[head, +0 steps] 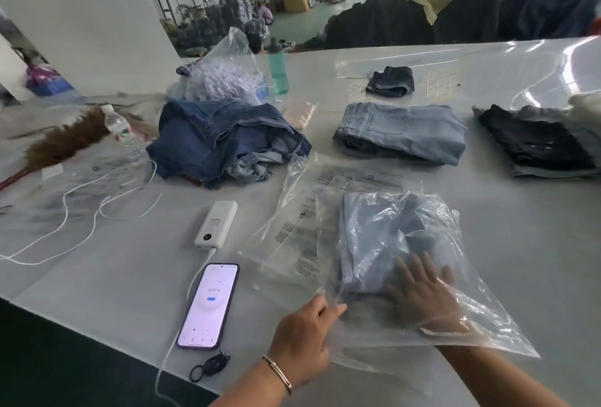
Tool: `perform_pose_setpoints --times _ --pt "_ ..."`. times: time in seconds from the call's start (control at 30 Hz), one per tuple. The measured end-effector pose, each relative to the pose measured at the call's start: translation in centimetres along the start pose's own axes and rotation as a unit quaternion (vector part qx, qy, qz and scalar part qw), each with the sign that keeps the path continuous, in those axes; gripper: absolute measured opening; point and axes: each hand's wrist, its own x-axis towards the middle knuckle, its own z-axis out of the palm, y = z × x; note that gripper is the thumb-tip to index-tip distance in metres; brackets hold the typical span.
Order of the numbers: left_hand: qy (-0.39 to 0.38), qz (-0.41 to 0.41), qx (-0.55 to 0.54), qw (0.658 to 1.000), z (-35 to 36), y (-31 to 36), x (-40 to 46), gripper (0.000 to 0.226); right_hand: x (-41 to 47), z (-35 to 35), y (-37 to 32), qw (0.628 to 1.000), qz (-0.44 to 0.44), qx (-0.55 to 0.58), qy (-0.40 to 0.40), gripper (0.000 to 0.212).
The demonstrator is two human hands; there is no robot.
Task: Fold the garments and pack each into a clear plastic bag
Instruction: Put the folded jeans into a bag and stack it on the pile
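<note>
Head view, looking down at two bare hands on a white table [325,65]. Right hand [419,296] deep inside a clear plastic bag [481,319], fingers straight and spread wide, pressing flat on a folded light blue garment [374,237] already inside that bag. Left hand [304,338] just beside the right one, pinching the bag's open edge between thumb and fingers, a thin bracelet [278,372] on its wrist. More flat clear bags with printed text [302,237] lying under and just past the left hand. Left of the left hand, a phone [209,306] with a lit screen, a white power bank [216,224] farther out, and a white cable [81,211] looping away. Beyond both hands, a messy pile of dark blue jeans [224,140], and right of that a neatly folded pair of light jeans [403,133]. Farther right, folded dark shorts [536,143]. Well past the hands, a small dark denim piece [390,81], a green water bottle [278,68], and a bag of white tags [224,75]. Far off to the left, a brown feather duster [65,140] and a clear drink bottle [122,130].
</note>
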Motion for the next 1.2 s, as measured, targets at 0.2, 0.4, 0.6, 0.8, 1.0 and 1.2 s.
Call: perform_pose_setpoints --times 0.2,0.4,0.6,0.8,1.0,1.2 --pt "0.115 0.05 -0.06 0.99 0.8 1.5 -1.2 0.06 -5.9 1.6 0.1 0.979 -0.054 0.069 0.185 0.051" --pt "0.169 -0.205 -0.097 0.959 3.2 1.7 -4.3 0.065 -12.0 5.3 5.9 0.975 -0.039 0.168 0.143 0.061" --pt "0.127 -0.301 -0.249 0.912 4.5 3.6 -5.7 0.043 -15.2 4.3 7.3 0.955 -0.196 0.119 0.19 0.06" --pt "0.14 -0.345 -0.505 0.778 4.2 1.9 -7.2 0.018 -18.9 6.5 11.4 0.909 -0.1 0.249 0.319 0.009" --pt "0.148 -0.409 -0.548 0.715 4.4 1.5 -7.9 0.015 -16.1 3.8 14.8 0.848 0.24 0.461 0.102 0.031" --pt "0.118 -0.44 -0.617 0.641 3.4 2.1 -7.8 0.025 -14.5 3.3 15.9 0.822 0.254 0.509 0.031 0.029"
